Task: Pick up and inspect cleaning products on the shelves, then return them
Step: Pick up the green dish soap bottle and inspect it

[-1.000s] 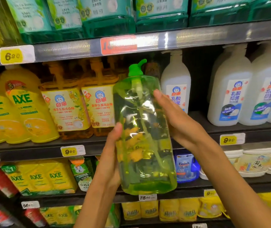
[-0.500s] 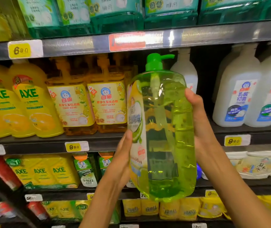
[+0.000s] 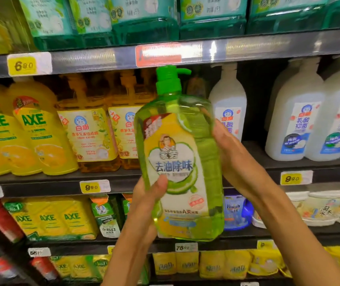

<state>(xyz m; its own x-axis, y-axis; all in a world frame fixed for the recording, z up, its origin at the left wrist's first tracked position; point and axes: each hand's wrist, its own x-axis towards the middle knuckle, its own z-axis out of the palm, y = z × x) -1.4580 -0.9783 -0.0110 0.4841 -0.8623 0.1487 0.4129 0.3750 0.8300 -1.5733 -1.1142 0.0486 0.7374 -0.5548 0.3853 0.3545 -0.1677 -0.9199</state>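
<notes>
Centrally in the frame, a person holds a large green pump bottle (image 3: 180,162) of dish detergent upright in front of store shelving, its yellow and white front label turned toward the camera, probably so the print can be read. The left hand (image 3: 146,205) grips the bottle's lower left side, thumb pressed across the label. The right hand (image 3: 230,159) cups the right side with the palm against the plastic; its fingers pass behind the bottle, out of sight. Two hands likely share the weight, since the bottle looks full and heavy.

Behind it, at middle height, a shelf (image 3: 61,182) carries yellow AXE bottles (image 3: 39,133) at the left, amber pump bottles (image 3: 90,135) beside them, and white jugs (image 3: 297,124) at the right. A dark gap directly behind the held bottle may be its slot. Teal bottles (image 3: 144,19) line the upper edge. Yellow price tags (image 3: 94,186) mark the shelf fronts. Neighbouring pump tops and the shelf above would crowd any return.
</notes>
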